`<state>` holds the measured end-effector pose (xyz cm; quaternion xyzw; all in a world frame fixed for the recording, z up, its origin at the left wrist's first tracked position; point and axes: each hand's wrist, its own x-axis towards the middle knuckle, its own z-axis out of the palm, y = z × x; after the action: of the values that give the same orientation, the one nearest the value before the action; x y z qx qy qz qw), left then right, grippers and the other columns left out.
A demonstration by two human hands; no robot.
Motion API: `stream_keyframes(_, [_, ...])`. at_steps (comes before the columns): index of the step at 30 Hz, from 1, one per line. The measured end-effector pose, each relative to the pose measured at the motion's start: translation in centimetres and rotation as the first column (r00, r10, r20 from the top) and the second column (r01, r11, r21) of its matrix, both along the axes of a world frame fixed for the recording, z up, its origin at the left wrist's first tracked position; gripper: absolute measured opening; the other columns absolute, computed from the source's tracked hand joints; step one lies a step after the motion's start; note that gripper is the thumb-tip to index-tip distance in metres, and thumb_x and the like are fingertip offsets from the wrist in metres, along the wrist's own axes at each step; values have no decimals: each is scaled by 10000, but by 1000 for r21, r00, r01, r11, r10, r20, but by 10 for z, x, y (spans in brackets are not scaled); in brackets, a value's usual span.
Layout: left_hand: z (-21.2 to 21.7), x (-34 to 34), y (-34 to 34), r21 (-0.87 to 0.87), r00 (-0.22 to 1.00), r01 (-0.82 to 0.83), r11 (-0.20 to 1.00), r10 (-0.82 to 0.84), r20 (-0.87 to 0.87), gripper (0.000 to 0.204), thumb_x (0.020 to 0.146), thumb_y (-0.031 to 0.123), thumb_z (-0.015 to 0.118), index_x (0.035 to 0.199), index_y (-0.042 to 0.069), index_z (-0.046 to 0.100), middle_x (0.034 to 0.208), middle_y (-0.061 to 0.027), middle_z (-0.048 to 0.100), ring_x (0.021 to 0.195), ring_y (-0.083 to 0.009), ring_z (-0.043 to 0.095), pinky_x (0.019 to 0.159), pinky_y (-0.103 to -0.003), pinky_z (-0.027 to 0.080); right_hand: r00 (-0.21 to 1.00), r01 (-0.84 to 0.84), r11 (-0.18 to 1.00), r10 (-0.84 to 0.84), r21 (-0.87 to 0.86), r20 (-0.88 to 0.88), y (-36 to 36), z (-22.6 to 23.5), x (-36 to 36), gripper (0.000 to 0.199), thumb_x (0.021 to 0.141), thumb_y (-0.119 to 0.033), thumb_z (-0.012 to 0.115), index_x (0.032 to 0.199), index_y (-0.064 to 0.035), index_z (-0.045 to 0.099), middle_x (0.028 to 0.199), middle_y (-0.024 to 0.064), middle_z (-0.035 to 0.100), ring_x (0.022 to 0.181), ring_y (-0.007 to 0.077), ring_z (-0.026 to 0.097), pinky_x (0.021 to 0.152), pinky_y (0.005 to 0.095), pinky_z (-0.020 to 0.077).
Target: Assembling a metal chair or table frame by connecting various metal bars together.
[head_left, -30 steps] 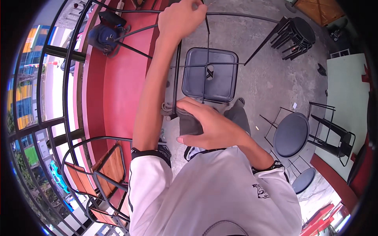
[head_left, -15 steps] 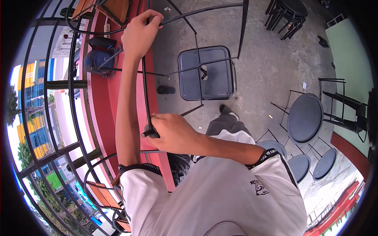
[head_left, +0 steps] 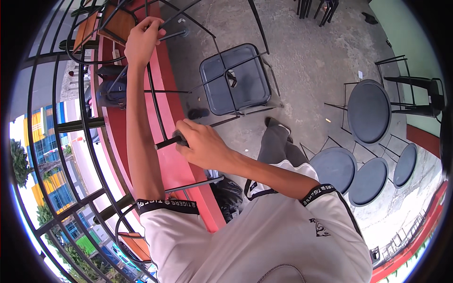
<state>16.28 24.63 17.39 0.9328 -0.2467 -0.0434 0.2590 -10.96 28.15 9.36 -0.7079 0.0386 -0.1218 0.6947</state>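
Note:
My left hand reaches up along the left side, its fingers curled round a thin black metal frame. Lower and nearer me, my right hand is closed on a small dark scouring pad, which wraps a tube close to the frame's end. A short piece of bare tube pokes out past the pad. Beyond the frame's crossed bars lies a dark square stool seat with an oval hole in its middle. Whether the seat is joined to the frame, I cannot tell.
A red ledge and black window bars run along the left, with a dark backpack there. A black plastic bag lies near my waist. Several round dark stools stand at right. Wood-seated chairs are at upper left.
The frame has tilted and, with both hands, shifted left in view. My right hand and the pad now sit farther from the tube's end. The camera view has also turned a little.

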Motion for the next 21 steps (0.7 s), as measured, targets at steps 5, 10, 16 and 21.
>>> stream_keyframes(5, [-5,10,4,4,1000,29,1000,-29,6,330,921,427,529,1056,244,768,819,79,750,677,-73,652,754,-281,499,998,44,999,-45,-22,-36,-2,-59,-2,222,851,-106,690,974,-3,535,894,179,610,801,415,627,705,486,467])
stream_keyframes(10, [-9,11,5,-15,999,51,999,-51,19,346,915,444,519,1051,242,765,823,93,752,697,-80,660,769,-299,498,986,50,998,-56,-46,-158,1,-137,-7,230,824,-135,710,978,-43,566,920,141,645,864,419,638,739,500,468])
stream_keyframes(16, [5,2,-3,60,998,-17,998,13,57,332,895,433,521,1014,235,760,824,79,761,744,-138,687,765,-335,485,918,92,990,-126,-108,-376,-2,-237,-3,224,725,-81,707,910,-39,590,785,158,640,752,366,643,684,453,474])
stream_keyframes(21, [4,-10,-5,48,999,-43,998,42,20,335,881,422,534,999,210,765,786,13,740,794,-218,693,753,-357,480,894,8,995,-52,-100,-446,-4,-289,-2,208,703,-44,663,894,-41,583,837,172,662,830,402,659,698,469,478])
